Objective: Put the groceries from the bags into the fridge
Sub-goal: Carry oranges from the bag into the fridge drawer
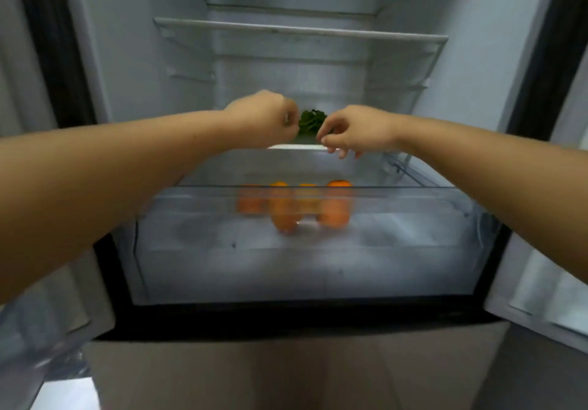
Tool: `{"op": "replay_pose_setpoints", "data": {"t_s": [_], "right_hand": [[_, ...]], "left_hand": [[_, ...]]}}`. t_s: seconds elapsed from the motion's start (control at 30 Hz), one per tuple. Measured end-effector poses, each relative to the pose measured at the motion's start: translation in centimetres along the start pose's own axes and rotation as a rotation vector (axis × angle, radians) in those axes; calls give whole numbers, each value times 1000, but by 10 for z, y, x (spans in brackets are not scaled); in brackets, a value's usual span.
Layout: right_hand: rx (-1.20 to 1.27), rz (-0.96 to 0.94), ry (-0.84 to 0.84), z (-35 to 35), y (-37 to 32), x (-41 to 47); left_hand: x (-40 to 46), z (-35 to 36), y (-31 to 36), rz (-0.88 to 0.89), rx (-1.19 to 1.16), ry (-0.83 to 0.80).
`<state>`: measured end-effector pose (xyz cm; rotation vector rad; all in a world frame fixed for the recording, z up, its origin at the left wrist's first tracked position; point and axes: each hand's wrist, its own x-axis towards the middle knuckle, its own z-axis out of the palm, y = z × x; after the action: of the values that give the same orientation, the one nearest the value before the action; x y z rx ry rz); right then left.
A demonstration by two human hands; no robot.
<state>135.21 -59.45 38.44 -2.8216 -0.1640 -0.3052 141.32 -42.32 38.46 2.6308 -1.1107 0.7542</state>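
A bunch of dark leafy greens (pixel 312 122) lies on the glass shelf (pixel 296 146) just above the crisper drawer, deep inside the open fridge. My left hand (pixel 262 119) is closed in a fist against the left side of the greens. My right hand (pixel 356 130) pinches their right side with thumb and forefinger, while its other fingers hang loosely curled. Most of the bunch is hidden between the two hands. Below them, the clear crisper drawer (pixel 305 269) is pulled out, with several orange fruits (pixel 334 209) at its back.
An upper glass shelf (pixel 299 29) spans the fridge above my hands. The fridge doors stand open, with door bins at the left (pixel 38 346) and at the right (pixel 547 298). A closed lower drawer front (pixel 296 374) lies under the crisper.
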Motion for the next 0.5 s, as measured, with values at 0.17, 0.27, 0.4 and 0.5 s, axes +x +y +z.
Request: {"op": "replay_pose_setpoints", "data": {"t_s": [0.17,0.27,0.4,0.5], "right_hand": [[-61,-36,137,-6,-20,-48],[-66,-61,119,-13,-31,-73],[-64,-121,98,-7,-49,-104],[-48,-182,59,15,-66,-134]], "left_hand": [[-48,-25,16,-56,-103,84],[-78,-40,27,-104,-82,71],[-129,-52,39,-203,-78,80],[-179,-46,54,-322,-103,58]]}}
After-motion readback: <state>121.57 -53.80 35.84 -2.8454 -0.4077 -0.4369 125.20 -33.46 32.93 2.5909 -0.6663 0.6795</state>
